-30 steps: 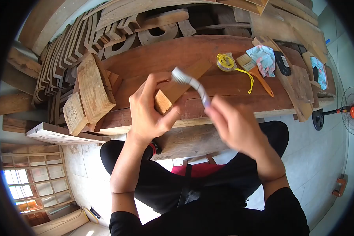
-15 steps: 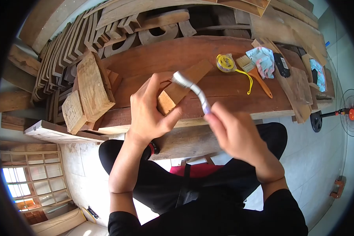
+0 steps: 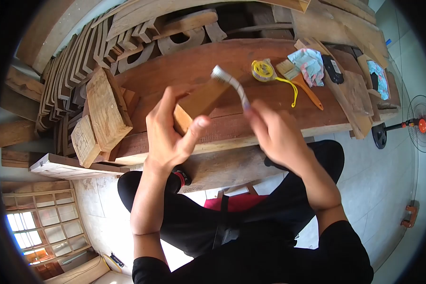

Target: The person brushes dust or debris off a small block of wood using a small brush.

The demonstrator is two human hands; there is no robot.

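My left hand (image 3: 168, 130) holds the near end of a rectangular wooden block (image 3: 199, 100), with fingers on its left side and the thumb near its right. The block rests tilted over the reddish wooden bench top (image 3: 151, 78). A white toothbrush-like brush (image 3: 234, 85) is gripped by its handle in my right hand (image 3: 274, 135), which is slightly blurred. The bristle head is over the block's far part, and whether it touches the wood I cannot tell.
A yellow tape measure (image 3: 262, 70), an orange-handled paintbrush (image 3: 311, 94), a patterned cloth (image 3: 308, 65) and a black object (image 3: 332, 69) lie at the right. Stacked wood blocks (image 3: 106, 111) stand at the left. A fan (image 3: 419, 124) is at far right.
The block and my left hand have shifted slightly left and up in view. The brush head has moved up, towards the block's far end. The bench view has shifted a little left.
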